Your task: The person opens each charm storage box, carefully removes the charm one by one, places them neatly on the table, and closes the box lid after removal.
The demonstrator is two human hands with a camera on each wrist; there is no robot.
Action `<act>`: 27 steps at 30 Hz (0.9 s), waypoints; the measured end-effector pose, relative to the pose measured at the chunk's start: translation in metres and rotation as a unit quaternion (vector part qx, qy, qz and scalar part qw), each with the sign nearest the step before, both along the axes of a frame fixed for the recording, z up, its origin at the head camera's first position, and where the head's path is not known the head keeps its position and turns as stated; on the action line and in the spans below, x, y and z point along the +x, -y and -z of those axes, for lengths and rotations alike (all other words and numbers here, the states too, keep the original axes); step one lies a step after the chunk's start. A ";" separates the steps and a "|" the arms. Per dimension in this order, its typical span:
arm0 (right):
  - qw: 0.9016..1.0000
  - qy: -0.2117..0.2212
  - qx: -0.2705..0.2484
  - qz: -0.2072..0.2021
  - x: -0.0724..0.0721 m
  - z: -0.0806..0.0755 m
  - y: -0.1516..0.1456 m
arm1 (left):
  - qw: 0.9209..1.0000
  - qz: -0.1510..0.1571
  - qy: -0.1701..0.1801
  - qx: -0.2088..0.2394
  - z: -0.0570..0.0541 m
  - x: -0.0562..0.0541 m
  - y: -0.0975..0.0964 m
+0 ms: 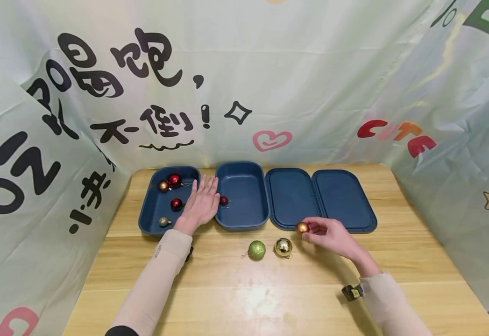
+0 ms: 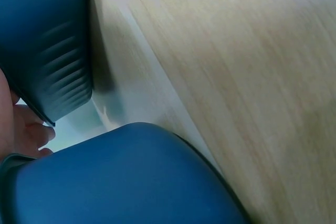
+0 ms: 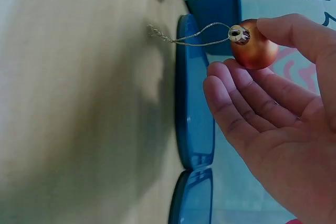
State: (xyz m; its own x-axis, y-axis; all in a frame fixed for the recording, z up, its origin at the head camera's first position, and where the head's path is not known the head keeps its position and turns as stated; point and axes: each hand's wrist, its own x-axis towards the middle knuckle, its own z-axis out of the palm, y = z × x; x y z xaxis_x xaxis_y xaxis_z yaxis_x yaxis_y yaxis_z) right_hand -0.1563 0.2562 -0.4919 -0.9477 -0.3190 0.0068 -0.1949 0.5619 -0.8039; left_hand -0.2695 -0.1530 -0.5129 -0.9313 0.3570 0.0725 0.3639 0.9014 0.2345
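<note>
My right hand (image 1: 330, 235) pinches a copper-coloured Christmas ball (image 3: 254, 45) between thumb and fingers, its looped string hanging free in the right wrist view. The ball is in front of the nearer blue lid (image 1: 294, 196). My left hand (image 1: 202, 203), palm down with fingers straight, lies across the gap between the left blue box (image 1: 145, 219) and the right blue box (image 1: 244, 224). A small red ball (image 1: 224, 200) sits in the right box beside that hand. The left box holds red balls (image 1: 174, 180), a copper ball (image 1: 163, 186) and a pale gold glittery ball (image 1: 164, 221).
On the wooden table (image 1: 227, 289), a green glittery ball (image 1: 257, 250) and a shiny gold ball (image 1: 283, 248) lie in front of the boxes. Another blue lid (image 1: 345, 200) lies at the right. A printed curtain (image 1: 311, 93) hangs behind the table.
</note>
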 end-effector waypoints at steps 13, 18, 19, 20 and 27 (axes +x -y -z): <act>0.999 0.024 0.013 0.019 0.018 0.020 -0.010 | 1.000 -0.001 0.009 -0.003 0.000 0.000 -0.001; 0.999 0.029 0.016 0.019 0.020 0.025 -0.010 | 1.000 -0.001 0.010 -0.002 0.000 0.000 -0.001; 0.999 0.028 0.016 0.019 0.020 0.026 -0.010 | 1.000 -0.001 0.010 -0.002 0.000 0.000 0.000; 0.999 0.027 0.017 0.019 0.020 0.027 -0.010 | 1.000 -0.002 0.009 -0.002 0.000 0.000 0.000; 0.999 0.019 0.023 0.023 0.022 0.029 -0.010 | 1.000 0.000 0.006 -0.001 0.000 0.001 0.000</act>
State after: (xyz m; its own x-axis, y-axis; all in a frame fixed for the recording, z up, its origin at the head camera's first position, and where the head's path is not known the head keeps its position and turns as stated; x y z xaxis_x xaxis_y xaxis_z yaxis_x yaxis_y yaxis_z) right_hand -0.1345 0.2666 -0.5211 -0.9604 -0.2752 -0.0434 -0.1384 0.6065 -0.7829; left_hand -0.2689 -0.1533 -0.5129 -0.9320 0.3574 0.0610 0.3613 0.9019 0.2367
